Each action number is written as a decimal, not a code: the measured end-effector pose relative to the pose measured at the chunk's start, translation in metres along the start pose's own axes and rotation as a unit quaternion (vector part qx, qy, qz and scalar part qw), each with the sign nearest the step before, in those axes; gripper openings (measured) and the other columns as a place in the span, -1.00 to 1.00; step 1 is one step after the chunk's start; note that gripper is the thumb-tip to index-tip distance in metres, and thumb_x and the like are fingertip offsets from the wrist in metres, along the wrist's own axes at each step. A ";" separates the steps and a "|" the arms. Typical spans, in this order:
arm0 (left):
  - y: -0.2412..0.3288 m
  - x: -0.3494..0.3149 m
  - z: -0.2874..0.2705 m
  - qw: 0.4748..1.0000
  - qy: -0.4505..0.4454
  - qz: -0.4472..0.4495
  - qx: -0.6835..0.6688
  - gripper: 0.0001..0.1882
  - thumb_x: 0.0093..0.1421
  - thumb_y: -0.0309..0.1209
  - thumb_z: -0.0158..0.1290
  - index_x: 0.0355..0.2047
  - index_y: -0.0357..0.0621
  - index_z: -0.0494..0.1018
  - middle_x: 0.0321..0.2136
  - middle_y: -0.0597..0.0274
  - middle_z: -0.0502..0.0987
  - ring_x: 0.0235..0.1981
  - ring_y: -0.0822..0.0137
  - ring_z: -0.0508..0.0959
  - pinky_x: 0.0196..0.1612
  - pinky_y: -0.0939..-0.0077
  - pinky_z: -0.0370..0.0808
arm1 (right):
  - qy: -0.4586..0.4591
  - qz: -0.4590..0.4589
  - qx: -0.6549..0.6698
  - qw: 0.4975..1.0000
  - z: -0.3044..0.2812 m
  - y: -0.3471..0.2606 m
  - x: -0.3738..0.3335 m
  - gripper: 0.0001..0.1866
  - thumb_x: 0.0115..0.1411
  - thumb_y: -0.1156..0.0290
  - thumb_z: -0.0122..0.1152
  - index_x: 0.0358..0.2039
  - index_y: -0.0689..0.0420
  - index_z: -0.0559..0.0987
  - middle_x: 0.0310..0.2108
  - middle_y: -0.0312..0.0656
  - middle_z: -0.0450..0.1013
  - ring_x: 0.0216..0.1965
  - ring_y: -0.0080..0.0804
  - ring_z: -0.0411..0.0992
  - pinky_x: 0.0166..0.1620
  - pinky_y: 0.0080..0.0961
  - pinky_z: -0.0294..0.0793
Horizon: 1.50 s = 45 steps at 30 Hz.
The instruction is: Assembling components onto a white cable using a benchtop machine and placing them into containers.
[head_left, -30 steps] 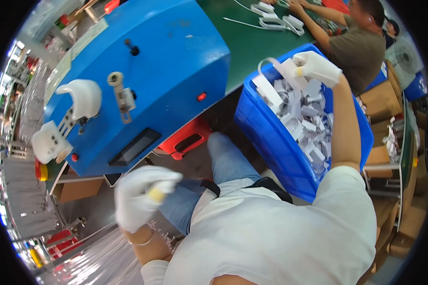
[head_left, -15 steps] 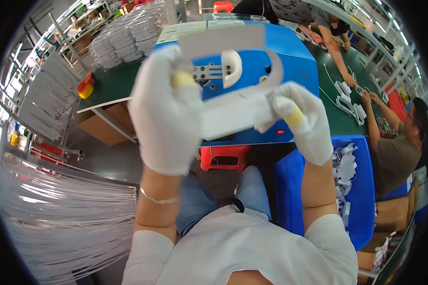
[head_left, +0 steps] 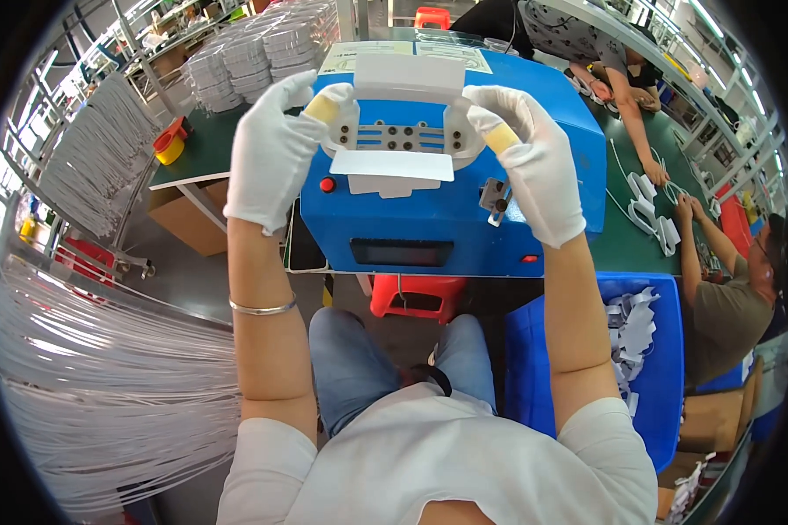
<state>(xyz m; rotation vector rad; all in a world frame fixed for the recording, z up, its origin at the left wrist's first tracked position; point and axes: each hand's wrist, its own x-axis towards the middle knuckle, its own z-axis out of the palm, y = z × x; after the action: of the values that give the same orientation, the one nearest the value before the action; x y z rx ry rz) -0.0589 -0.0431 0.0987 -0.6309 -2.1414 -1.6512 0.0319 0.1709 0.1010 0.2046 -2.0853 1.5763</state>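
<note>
A looped white band with flat panels (head_left: 392,164) sits around the metal fixture (head_left: 400,137) on top of a blue machine (head_left: 490,236). My left hand (head_left: 276,149), gloved in white with yellow wrapping on a digit, has its fingertips at the band's left end. At the opposite end my right hand (head_left: 538,162), gloved and wrapped likewise, bends its fingers around the band's edge. Both hands look closed on it, though the contact is partly hidden by the gloves. A red button (head_left: 327,185) and a dark display (head_left: 401,253) are on the machine's front.
A blue bin (head_left: 665,376) of white scraps stands at my right. Stacked clear trays (head_left: 263,52) and a yellow-and-red tape dispenser (head_left: 170,144) are left on the green table. A red stool (head_left: 416,297) is beneath. Co-workers handle white corded loops (head_left: 643,206) at right.
Both hands have moved forward, away from my body, and lowered the white band from mid-air onto the fixture. The right hand shifted toward the band's end; the machine's front came into view.
</note>
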 end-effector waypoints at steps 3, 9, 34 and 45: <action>-0.010 -0.027 0.009 0.988 0.076 -0.039 -0.132 -0.55 0.24 -0.12 0.02 -0.12 -0.33 0.45 -0.37 0.25 0.51 -0.46 0.57 0.45 -0.38 0.66 0.44 | -0.025 -0.003 0.009 1.000 -0.008 0.009 0.004 -0.67 0.22 0.32 0.16 -0.10 0.28 0.47 -0.24 -0.24 0.47 -0.18 -0.58 0.41 -0.08 -0.67 0.36; -0.023 -0.084 0.042 0.924 -0.051 -0.201 -0.320 -0.68 0.25 -0.29 0.01 -0.18 -0.37 0.44 -0.39 0.06 0.56 -0.51 0.38 0.56 -0.46 0.56 0.56 | -0.042 -0.065 0.031 0.997 -0.004 -0.009 0.025 -0.71 0.21 0.34 0.17 -0.16 0.30 0.48 -0.31 -0.26 0.46 -0.24 -0.61 0.39 -0.10 -0.67 0.36; -0.043 -0.082 -0.268 0.651 0.619 0.045 0.437 -0.45 0.06 -0.35 0.16 0.06 -0.23 0.31 0.02 -0.07 0.37 0.09 0.03 0.33 0.11 0.19 0.29 | -0.024 -0.232 -0.155 0.960 0.002 -0.022 -0.029 -0.79 0.28 0.52 -0.01 -0.12 0.25 0.51 -0.17 -0.18 0.45 -0.22 -0.51 0.39 -0.09 -0.61 0.37; -0.005 -0.087 -0.295 0.612 0.556 -0.099 0.554 -0.47 0.09 -0.16 0.08 0.05 -0.06 0.31 -0.30 -0.09 0.56 -0.30 -0.07 0.57 -0.20 0.10 0.46 | -0.097 -0.198 -0.173 0.960 0.014 -0.034 -0.049 -0.87 0.24 0.54 0.04 -0.25 0.28 0.52 -0.24 -0.17 0.44 -0.34 -0.56 0.37 -0.25 -0.69 0.36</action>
<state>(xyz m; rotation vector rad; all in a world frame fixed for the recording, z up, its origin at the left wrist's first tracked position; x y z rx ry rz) 0.0155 -0.3405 0.1218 0.8427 -1.6456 -0.1861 0.0832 0.1382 0.1040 0.6277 -2.2528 0.9720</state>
